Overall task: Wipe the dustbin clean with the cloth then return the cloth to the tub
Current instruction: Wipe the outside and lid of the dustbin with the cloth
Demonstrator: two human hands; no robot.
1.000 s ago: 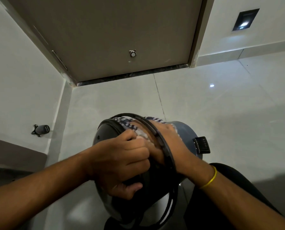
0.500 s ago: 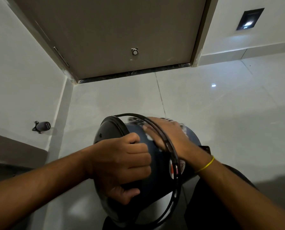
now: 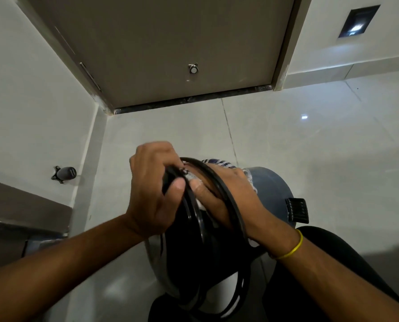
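Observation:
The blue dustbin (image 3: 275, 184) lies tilted on its side in front of me, its black lid (image 3: 184, 242) facing me and a black pedal (image 3: 297, 209) on its right. A thin black wire handle (image 3: 226, 194) loops over my right wrist. My left hand (image 3: 154, 189) grips the top of the lid's rim. My right hand (image 3: 226, 196) presses a striped blue and white cloth (image 3: 219, 163) against the bin's body just behind the lid; most of the cloth is hidden under that hand. The tub is out of view.
A closed brown door (image 3: 170, 47) with a door stopper (image 3: 193, 69) stands ahead above the glossy tiled floor (image 3: 310, 147). A black stopper (image 3: 64, 174) sticks out of the left wall. A dark ledge (image 3: 19, 205) is at the left. My dark-clad knee (image 3: 333, 263) is at the lower right.
My left hand has shifted up from the lid's face to its top rim. My right hand with the cloth has slid back toward the lid along the bin's body.

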